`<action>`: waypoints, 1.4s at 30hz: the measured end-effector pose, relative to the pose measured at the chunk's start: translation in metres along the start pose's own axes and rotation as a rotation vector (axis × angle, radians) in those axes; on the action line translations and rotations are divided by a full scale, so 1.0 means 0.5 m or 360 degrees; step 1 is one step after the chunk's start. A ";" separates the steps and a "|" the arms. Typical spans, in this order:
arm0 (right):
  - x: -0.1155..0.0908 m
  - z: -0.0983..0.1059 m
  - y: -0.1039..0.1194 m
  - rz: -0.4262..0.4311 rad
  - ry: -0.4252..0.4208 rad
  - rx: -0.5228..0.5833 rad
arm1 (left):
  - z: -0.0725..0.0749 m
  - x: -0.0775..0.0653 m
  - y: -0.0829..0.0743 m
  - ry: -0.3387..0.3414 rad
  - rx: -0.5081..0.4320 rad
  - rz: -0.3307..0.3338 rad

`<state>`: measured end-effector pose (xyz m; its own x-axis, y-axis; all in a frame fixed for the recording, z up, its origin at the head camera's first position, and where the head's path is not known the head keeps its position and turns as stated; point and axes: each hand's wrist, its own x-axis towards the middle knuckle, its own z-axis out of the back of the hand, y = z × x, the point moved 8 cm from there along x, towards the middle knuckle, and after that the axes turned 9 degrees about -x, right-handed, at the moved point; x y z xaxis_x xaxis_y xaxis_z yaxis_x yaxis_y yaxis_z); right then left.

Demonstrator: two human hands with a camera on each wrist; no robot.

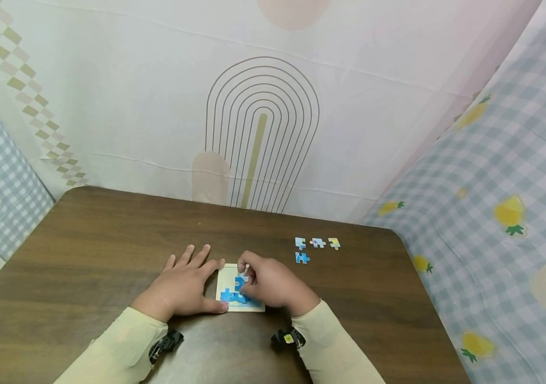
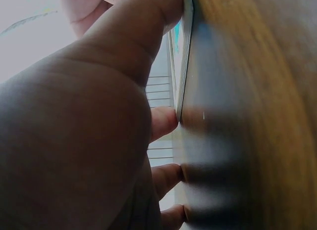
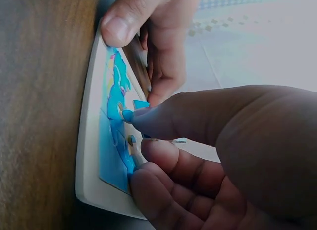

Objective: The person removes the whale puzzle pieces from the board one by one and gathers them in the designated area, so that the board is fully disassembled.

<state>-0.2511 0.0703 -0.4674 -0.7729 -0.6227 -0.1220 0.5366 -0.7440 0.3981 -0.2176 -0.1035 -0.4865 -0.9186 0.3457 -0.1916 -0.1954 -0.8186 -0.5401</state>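
Observation:
A small, pale jigsaw tray point(image 1: 225, 274) lies on the table between my hands. Blue picture pieces point(image 1: 234, 297) fill its near part. My left hand point(image 1: 180, 288) lies with fingers spread, its thumb on the tray's near left corner and its index finger at the far left corner. Above the tray, my right hand point(image 1: 275, 282) pinches a blue jigsaw piece point(image 1: 239, 282) between thumb and fingers. In the right wrist view the held piece point(image 3: 140, 104) is tilted over the fitted ones and partly covered by the thumb. Whether it touches them I cannot tell.
Several loose jigsaw pieces point(image 1: 317, 243) lie on the brown wooden table point(image 1: 364, 298), beyond and to the right of the tray. A printed pale cloth point(image 1: 157, 106) hangs behind the table, and a checked cloth point(image 1: 445, 197) hangs at the right.

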 end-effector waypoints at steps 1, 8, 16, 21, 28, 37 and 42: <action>0.000 0.002 -0.001 0.0004 0.0000 0.0013 | 0.001 0.001 0.000 0.0000 0.0002 -0.0001; -0.004 0.011 -0.010 0.0000 0.0033 0.0062 | 0.002 0.002 -0.002 0.0004 0.0002 0.0003; -0.008 0.029 -0.020 -0.0027 0.0083 0.0064 | 0.006 0.002 -0.006 -0.0004 0.0003 0.0002; -0.014 0.043 -0.032 -0.0067 0.0071 0.0059 | 0.007 0.003 -0.005 0.0001 0.0001 0.0009; -0.027 0.077 -0.058 -0.0124 -0.0063 0.0087 | 0.005 0.002 -0.003 0.0007 -0.0004 0.0011; -0.052 0.136 -0.120 -0.0328 -0.0236 0.0251 | 0.001 0.000 -0.002 0.0022 -0.0026 0.0014; -0.070 0.165 -0.164 -0.0424 -0.0314 0.0290 | 0.001 -0.001 -0.001 0.0024 -0.0030 0.0012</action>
<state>-0.2957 0.1730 -0.4209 -0.9371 -0.3414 -0.0728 0.2527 -0.8073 0.5332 -0.2173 -0.1034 -0.4859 -0.9147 0.3466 -0.2079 -0.1820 -0.8124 -0.5540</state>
